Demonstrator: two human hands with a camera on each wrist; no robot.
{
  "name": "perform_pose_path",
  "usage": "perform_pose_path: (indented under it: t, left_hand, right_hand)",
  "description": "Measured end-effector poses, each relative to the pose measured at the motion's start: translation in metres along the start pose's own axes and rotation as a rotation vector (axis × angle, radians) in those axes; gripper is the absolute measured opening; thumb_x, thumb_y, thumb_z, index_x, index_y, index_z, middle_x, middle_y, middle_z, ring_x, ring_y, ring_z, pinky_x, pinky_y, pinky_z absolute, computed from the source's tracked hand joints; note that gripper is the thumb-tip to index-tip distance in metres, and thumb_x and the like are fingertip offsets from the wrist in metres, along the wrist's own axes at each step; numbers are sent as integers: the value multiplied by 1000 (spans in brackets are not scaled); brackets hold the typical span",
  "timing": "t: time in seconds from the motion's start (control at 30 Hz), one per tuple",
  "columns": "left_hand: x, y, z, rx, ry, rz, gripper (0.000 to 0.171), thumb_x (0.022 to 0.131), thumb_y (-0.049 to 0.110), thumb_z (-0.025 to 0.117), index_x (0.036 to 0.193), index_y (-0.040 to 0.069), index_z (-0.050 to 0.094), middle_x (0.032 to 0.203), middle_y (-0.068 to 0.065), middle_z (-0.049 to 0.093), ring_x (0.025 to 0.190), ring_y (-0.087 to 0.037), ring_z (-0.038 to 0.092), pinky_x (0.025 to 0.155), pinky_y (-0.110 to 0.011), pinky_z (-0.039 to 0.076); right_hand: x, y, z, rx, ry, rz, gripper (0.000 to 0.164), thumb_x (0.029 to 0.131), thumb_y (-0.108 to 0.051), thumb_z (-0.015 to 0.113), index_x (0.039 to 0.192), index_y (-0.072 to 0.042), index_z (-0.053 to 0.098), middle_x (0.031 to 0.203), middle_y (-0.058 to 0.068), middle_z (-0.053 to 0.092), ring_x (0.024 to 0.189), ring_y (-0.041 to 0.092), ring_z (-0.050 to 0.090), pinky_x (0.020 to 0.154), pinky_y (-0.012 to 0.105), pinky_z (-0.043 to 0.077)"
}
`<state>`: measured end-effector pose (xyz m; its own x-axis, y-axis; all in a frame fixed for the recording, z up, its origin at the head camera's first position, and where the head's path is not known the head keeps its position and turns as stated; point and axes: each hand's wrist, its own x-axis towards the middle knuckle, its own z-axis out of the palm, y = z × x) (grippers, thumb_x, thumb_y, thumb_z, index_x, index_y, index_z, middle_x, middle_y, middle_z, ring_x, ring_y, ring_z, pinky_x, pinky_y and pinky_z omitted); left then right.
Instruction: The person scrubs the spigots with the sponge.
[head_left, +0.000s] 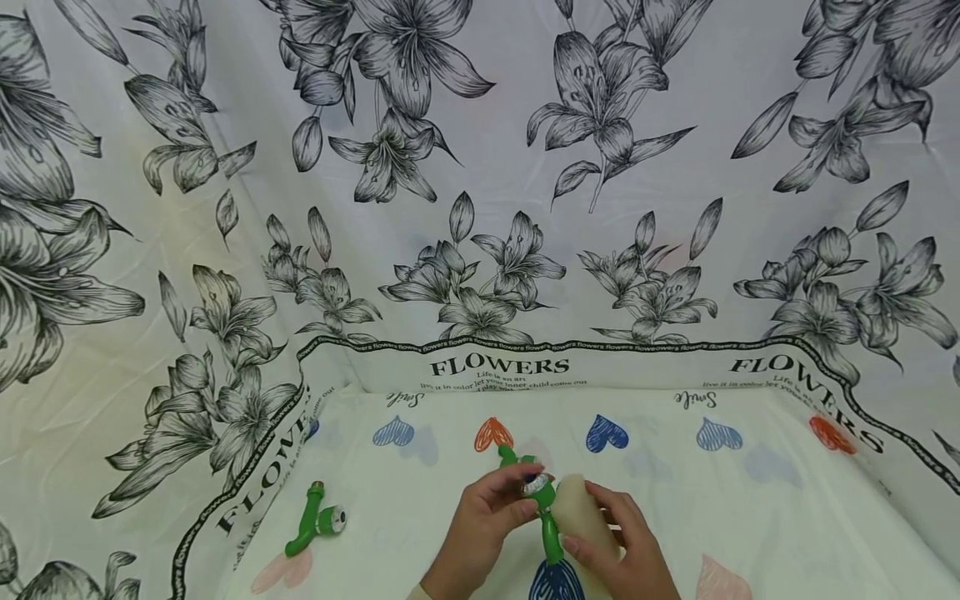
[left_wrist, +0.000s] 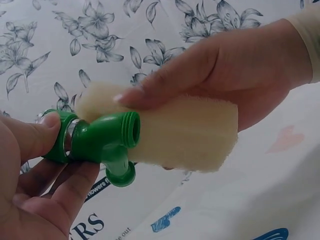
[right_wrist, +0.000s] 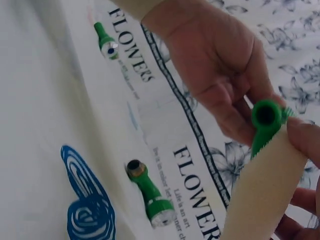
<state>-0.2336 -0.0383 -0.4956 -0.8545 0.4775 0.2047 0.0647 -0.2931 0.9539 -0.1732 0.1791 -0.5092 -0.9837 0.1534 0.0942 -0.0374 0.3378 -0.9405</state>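
A green plastic tap (head_left: 550, 533) with a silvery cap is pinched by its capped end between the thumb and fingers of my left hand (head_left: 480, 521). In the left wrist view the threaded opening of this tap (left_wrist: 112, 137) faces right. My right hand (head_left: 633, 542) grips a pale beige sponge (head_left: 581, 512) right beside the tap. The thumb lies along one face of the sponge (left_wrist: 185, 130), and most of the other fingers are hidden behind it. From the right wrist view, the edge of the sponge (right_wrist: 265, 185) appears to touch the tap's body.
Another green tap (head_left: 307, 525) lies on the white cloth to the left. A further tap (head_left: 507, 454) rests just beyond my left hand, partly covered by it. The cloth (head_left: 420, 517) bears printed hearts, and a flower-patterned sheet (head_left: 495, 167) hangs behind and at the sides.
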Motion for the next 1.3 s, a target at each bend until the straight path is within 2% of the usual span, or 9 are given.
perform_pose_path:
  t: [0.27,0.4,0.57,0.77,0.93,1.2,1.3]
  left_hand:
    - [0,-1,1,24,102,-7,40,104,5,73,144,5,68,139,-19,68,126,-29,67,100,-39,60]
    - [3,-1,2,30,125,12,39,104,4,74,143,2,68,139,-20,67,126,-29,67,99,-37,60]
    - [3,1,4,27,137,3,39,103,3,74,142,2,69,138,-20,67,122,-28,67,98,-37,61]
    - [2,4,5,0,90,-15,42,103,2,74,144,-1,66,137,-21,68,119,-27,69,99,-40,60]
    - [1,7,7,-7,25,7,45,104,1,72,147,-5,62,139,-25,67,122,-27,69,101,-43,60]
    - [-2,11,9,-17,11,6,44,104,1,72,146,-6,61,140,-26,65,122,-26,68,102,-40,59]
    - [-3,11,9,-28,3,4,45,104,1,72,147,-8,59,140,-25,65,124,-27,67,102,-41,59]
  right_hand:
    - [-11,-10,8,42,-55,-32,66,90,-35,91,147,-14,64,126,4,63,108,26,64,82,31,57]
    - [-13,-12,9,54,-49,-69,66,88,-32,93,145,-15,66,125,2,64,107,25,64,80,30,56]
    - [-11,-11,8,52,-42,-111,65,87,-29,94,145,-14,66,125,1,64,105,23,64,78,30,56]
    - [-5,-7,1,22,-41,-63,66,91,-32,91,148,-12,64,127,4,63,107,22,64,83,34,57]
    - [-2,-2,-6,21,-5,-74,66,91,-28,92,149,-10,63,129,6,63,107,24,64,83,33,58]
    - [2,0,-9,-3,-9,-70,70,89,-31,93,149,-12,63,134,7,63,111,24,64,84,34,60]
    - [4,1,-10,-16,-6,-31,72,90,-36,92,151,-12,62,136,8,62,112,26,63,86,38,61]
